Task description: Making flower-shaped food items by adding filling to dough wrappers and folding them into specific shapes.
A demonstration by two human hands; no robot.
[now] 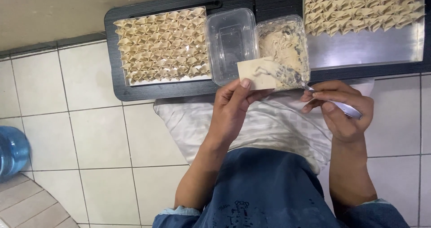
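My left hand pinches a square, pale dough wrapper by its near edge and holds it flat over a white cloth on my lap. My right hand grips a metal spoon, its tip reaching toward the wrapper and the clear tub of greyish filling just beyond. An empty clear tub sits to the left of the filling tub.
Two black trays lie on the tiled floor. The left tray carries many folded dumplings. The right tray has rows of dumplings at its far end. A blue water bottle is at the left edge.
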